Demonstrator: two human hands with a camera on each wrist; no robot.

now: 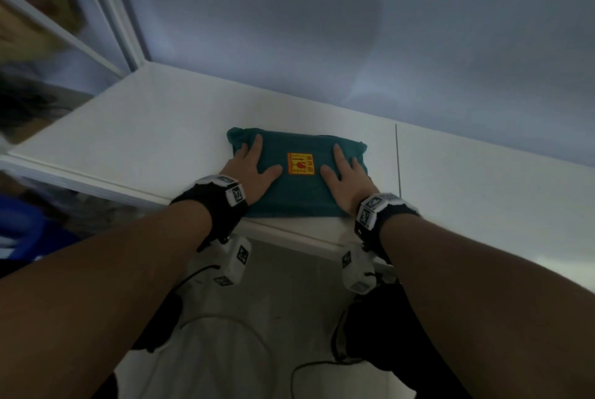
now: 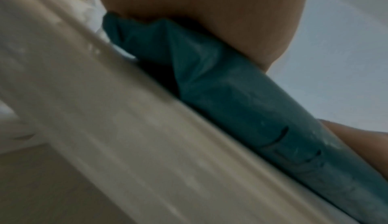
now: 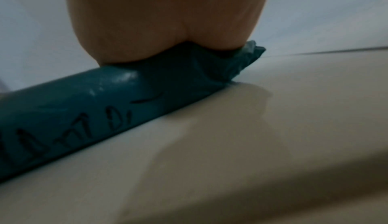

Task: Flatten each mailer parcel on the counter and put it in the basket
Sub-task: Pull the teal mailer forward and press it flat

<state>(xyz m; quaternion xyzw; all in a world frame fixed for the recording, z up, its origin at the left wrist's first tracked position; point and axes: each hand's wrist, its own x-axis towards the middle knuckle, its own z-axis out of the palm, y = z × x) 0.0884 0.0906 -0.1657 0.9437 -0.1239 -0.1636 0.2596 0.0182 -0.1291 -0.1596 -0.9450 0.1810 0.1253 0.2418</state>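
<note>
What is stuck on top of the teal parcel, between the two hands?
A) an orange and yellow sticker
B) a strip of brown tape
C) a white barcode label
A: an orange and yellow sticker sits on the teal parcel, between the left hand and right hand.

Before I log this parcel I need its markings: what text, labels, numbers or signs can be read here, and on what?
Yellow sticker on top of the teal mailer parcel, between the left hand and right hand: red print and a pictogram, too small to read.
Black handwriting on the parcel's near side: strokes visible, not legible.
Square coded markers on the wrist cameras: patterns only, no words.
</note>
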